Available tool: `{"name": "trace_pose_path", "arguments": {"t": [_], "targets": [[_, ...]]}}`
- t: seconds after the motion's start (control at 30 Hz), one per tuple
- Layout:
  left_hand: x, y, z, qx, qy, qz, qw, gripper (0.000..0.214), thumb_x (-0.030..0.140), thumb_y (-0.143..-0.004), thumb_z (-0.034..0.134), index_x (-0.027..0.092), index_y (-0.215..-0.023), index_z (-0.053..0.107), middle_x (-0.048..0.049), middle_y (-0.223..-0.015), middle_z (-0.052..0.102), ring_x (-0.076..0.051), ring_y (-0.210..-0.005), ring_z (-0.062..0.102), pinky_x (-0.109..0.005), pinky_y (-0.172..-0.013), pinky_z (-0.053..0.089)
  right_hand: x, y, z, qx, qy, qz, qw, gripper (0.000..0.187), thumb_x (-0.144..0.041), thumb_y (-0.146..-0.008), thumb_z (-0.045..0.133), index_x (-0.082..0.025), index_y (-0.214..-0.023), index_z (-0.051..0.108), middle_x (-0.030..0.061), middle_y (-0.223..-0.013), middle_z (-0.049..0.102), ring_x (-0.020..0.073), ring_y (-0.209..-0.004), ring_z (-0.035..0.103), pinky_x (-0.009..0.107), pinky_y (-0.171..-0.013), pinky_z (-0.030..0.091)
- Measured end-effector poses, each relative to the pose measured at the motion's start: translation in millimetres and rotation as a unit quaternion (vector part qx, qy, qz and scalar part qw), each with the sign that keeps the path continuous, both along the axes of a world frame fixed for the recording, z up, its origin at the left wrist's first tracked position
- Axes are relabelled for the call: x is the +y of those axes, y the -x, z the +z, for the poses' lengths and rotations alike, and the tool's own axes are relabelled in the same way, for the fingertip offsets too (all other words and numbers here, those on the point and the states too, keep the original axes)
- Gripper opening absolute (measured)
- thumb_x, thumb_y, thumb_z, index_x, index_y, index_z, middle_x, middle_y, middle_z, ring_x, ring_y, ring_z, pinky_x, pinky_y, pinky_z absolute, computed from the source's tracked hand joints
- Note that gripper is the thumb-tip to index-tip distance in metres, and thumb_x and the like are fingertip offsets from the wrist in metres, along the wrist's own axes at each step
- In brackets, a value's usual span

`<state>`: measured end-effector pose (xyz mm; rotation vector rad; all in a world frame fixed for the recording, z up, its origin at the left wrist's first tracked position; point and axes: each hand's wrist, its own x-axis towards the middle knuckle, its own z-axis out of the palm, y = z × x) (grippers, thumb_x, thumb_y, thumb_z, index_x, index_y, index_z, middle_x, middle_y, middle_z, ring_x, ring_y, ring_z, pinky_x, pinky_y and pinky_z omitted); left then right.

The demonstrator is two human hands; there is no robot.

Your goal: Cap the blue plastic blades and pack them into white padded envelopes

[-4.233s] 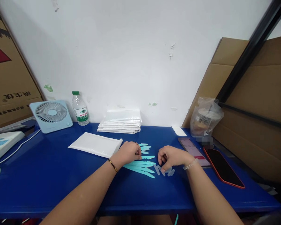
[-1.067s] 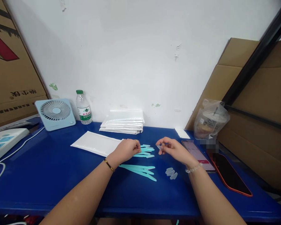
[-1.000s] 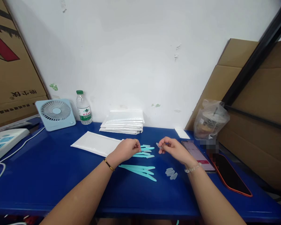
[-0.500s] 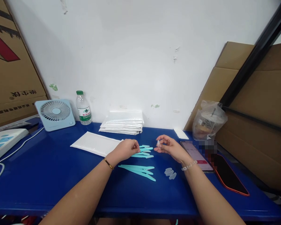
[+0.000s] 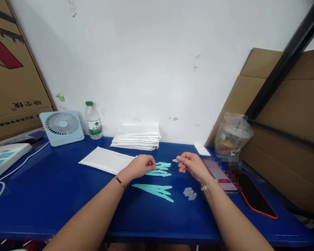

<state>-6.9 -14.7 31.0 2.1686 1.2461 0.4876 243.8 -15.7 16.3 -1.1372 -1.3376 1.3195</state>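
My left hand pinches the handle of a turquoise eyebrow razor, its blade end pointing right. Several like razors lie beneath and beside it on the table. A small translucent blade cover sticks out leftward from between the thumb and fingers of my right hand, a short gap from the razor's tip. Nearer to me, a fan of turquoise razors rests with blade ends to the right. Several loose translucent covers lie just right of that fan.
On the blue table lies a white padded envelope, with a stack of similar envelopes against the wall. A fan, a water bottle and a power strip stand left. Phones and a bagged cup are right.
My right hand has drawn slightly to the right, and its fingers have curled in, turning the cover so it points left. My left hand has hardly moved.
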Motion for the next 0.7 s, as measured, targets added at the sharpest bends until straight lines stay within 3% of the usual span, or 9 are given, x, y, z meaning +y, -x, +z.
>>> {"name": "trace_pose_path", "arguments": {"t": [0.27, 0.47, 0.63, 0.7], "targets": [[1, 1, -2.1, -0.014, -0.002, -0.003, 1.0, 0.031, 0.048, -0.077, 0.051, 0.019, -0.081, 0.062, -0.0006, -0.073, 0.063, -0.014, -0.066, 0.055, -0.022, -0.056, 0.038, -1, 8, -4.6, -0.024, -0.019, 0.005, 1.0, 0.037, -0.048, -0.066, 0.071, -0.017, -0.064, 0.05, -0.0008, -0.052, 0.063, 0.01, -0.036, 0.055, 0.019, -0.035, 0.037], [1, -5, -9.2, -0.038, -0.004, -0.007, 0.999, 0.027, 0.044, -0.078, 0.051, 0.019, -0.083, 0.061, 0.0002, -0.074, 0.062, -0.013, -0.066, 0.055, -0.021, -0.056, 0.038, -5, 27, -8.5, -0.047, -0.024, 0.05, 0.997, 0.037, -0.05, -0.07, 0.067, -0.017, -0.067, 0.049, -0.0008, -0.055, 0.062, 0.0119, -0.041, 0.058, 0.019, -0.037, 0.038], [5, -9, -16.1, 0.018, -0.038, 0.007, 0.999, 0.022, 0.038, -0.08, 0.051, 0.019, -0.083, 0.062, -0.0007, -0.074, 0.063, -0.014, -0.067, 0.056, -0.023, -0.058, 0.038, -4, 11, -0.6, -0.223, -0.097, 0.026, 0.97, 0.037, -0.049, -0.065, 0.07, -0.016, -0.079, 0.06, -0.0008, -0.065, 0.062, 0.0086, -0.043, 0.052, 0.021, -0.042, 0.038], [4, -7, -15.9, 0.045, -0.079, 0.013, 0.996, 0.021, 0.036, -0.077, 0.055, 0.02, -0.088, 0.063, -0.0019, -0.083, 0.064, -0.016, -0.074, 0.057, -0.023, -0.063, 0.039, -7, -6, 9.0, -0.284, -0.111, 0.066, 0.95, 0.034, -0.047, -0.068, 0.068, -0.016, -0.081, 0.063, 0.0001, -0.068, 0.063, 0.0091, -0.048, 0.052, 0.021, -0.045, 0.039]]}}
